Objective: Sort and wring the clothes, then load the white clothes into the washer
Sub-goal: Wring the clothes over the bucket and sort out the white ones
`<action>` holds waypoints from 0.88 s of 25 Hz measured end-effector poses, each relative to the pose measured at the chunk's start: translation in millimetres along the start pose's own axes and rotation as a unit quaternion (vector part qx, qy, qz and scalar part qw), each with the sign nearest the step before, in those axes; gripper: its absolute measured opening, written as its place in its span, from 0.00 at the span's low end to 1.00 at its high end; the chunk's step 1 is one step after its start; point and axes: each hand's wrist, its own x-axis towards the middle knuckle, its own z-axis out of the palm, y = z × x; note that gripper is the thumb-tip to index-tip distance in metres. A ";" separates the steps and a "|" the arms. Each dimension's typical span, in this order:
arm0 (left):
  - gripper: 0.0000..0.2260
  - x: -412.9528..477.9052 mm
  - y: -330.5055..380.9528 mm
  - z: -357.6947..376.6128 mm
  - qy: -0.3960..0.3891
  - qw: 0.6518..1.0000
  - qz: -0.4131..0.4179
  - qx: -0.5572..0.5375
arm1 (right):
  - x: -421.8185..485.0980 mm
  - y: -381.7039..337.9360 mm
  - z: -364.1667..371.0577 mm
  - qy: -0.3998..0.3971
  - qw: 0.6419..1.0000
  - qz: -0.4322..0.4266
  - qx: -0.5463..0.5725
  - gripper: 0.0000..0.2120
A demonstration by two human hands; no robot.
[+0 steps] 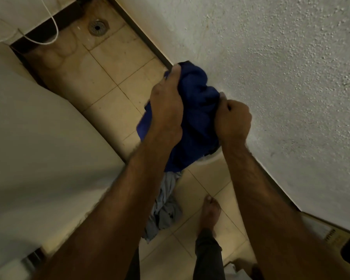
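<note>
A bunched dark blue garment (198,118) is held up over the tiled floor, in the middle of the view. My left hand (167,106) grips its left side with the fingers curled over the top of the bundle. My right hand (232,120) is clenched in a fist round its right side. A crumpled grey-blue garment (164,207) lies on the floor right below the blue one, partly hidden by my left forearm.
A rough white wall (271,67) runs along the right. A white appliance body (38,138) fills the left, with a white cord (49,33) above. A floor drain (97,27) sits at the far end of the beige tiles (109,77). My bare foot (210,213) stands on them.
</note>
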 end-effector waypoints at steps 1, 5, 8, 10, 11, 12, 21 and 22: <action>0.13 -0.5 2.7 0.9 0.000 0.999 -0.038 -0.019 | 0.7 -4.5 -2.9 -0.014 0.999 0.025 0.019 0.25; 0.17 -11.9 -8.4 -16.1 -0.077 0.985 -0.152 0.039 | 2.2 -17.6 -2.5 -0.272 0.921 0.244 0.138 0.41; 0.21 -23.5 -12.6 -34.8 -0.172 0.956 -0.224 0.080 | -2.3 -18.4 -2.1 -0.408 0.852 0.294 0.144 0.21; 0.24 -23.7 -16.5 -41.4 -0.201 0.947 -0.243 0.060 | -0.7 -11.7 7.0 -0.380 0.872 0.279 0.131 0.17; 0.23 -20.3 -20.1 -44.9 -0.186 0.952 -0.240 0.050 | -0.1 -6.4 11.0 -0.346 0.893 0.259 0.127 0.16; 0.22 -14.5 -25.3 -48.2 -0.157 0.959 -0.229 0.049 | 0.6 -4.2 13.1 -0.300 0.919 0.226 0.116 0.14; 0.19 6.9 -52.3 -42.6 -0.046 0.973 -0.212 0.081 | -26.8 -35.3 -2.6 -0.223 0.938 0.156 0.215 0.07; 0.24 12.0 -51.2 -38.7 -0.066 0.973 -0.221 -0.012 | -34.3 -34.0 -0.1 -0.245 0.920 0.189 0.240 0.05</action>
